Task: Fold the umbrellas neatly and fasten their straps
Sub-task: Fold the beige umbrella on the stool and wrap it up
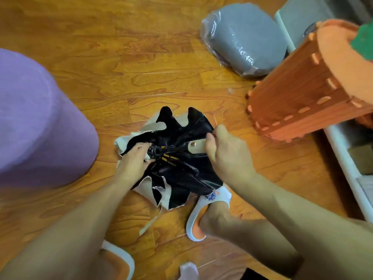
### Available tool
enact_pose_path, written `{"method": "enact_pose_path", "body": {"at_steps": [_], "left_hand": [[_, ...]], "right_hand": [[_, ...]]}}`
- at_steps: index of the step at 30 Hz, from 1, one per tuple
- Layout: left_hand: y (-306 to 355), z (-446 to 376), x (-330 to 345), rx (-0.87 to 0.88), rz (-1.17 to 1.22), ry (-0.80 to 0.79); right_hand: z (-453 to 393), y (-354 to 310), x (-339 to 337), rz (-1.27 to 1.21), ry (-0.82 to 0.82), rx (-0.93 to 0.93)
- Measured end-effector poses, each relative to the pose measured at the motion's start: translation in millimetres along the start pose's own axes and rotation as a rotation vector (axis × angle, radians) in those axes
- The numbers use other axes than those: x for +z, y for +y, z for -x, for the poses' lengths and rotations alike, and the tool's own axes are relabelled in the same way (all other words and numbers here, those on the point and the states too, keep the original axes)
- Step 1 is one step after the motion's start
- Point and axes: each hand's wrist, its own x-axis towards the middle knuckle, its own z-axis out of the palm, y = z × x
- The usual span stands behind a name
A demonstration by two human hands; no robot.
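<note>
Orange-brown wooden floor (141, 57) all around, seen from above. To the left, a big purple stool (36, 118); at the top, a grey cushion (244, 39) wrapped in clear plastic; to the right, an orange foam basket (302, 102) tipped on its side against a white shelf (347, 164).

In the middle of the floor, between both arms, an umbrella (181, 170): collapsed but not rolled, black lining up, pale outer cloth showing at the edges, panels splayed loose in all directions. Partly over a white and orange slipper (203, 215) with a foot in it.

Left hand (135, 160) down at the hub of the ribs, fingers curled around the dark centre and gripping it. Right hand (228, 150) over the right side of the cloth, thumb and fingers pinching the end of the pale handle (196, 147), or perhaps a fold of cloth beside it; hard to tell which.

Step in hand, by the look of it: early folding, steadying the shaft and getting the cloth under control. Nothing pleated yet, strap not yet fastened. A loose pale strip (149, 223) trailing near the lower edge, possibly the strap.

Next move likely calls for: smoothing each panel flat, laying them one way around the shaft, rolling tight, then finding the strap and closing it.

Writing: small orange-brown mark on the handle, too small to read. Blue and orange print on the slipper, not legible.
</note>
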Motion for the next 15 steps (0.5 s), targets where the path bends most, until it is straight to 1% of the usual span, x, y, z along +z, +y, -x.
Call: {"method": "enact_pose_path", "body": {"at_steps": [2, 3, 5, 6, 9, 12, 15], "left_hand": [[-15, -3, -10, 0.042, -0.033, -0.043], [-19, -5, -13, 0.042, -0.024, -0.031], [-21, -7, -17, -0.012, 0.036, 0.008], [-20, -7, -20, -0.046, 0.058, 0.016], [-25, -6, -27, -0.127, 0.132, 0.018], [-30, -7, -32, -0.138, 0.169, 0.009], [-36, -1, -34, -0.172, 0.22, 0.025]], "right_hand": [[-11, -11, 4, -0.006, 0.056, 0.002], [-24, -19, 2, 0.024, 0.1, -0.035], [-54, -35, -3, 0.042, 0.188, -0.118], [-67, -47, -5, 0.049, 0.203, -0.141], [-91, -73, 0, 0.083, 0.169, -0.184], [-97, -89, 10, 0.107, 0.13, -0.221], [-90, -107, 36, 0.128, 0.042, -0.257]]}}
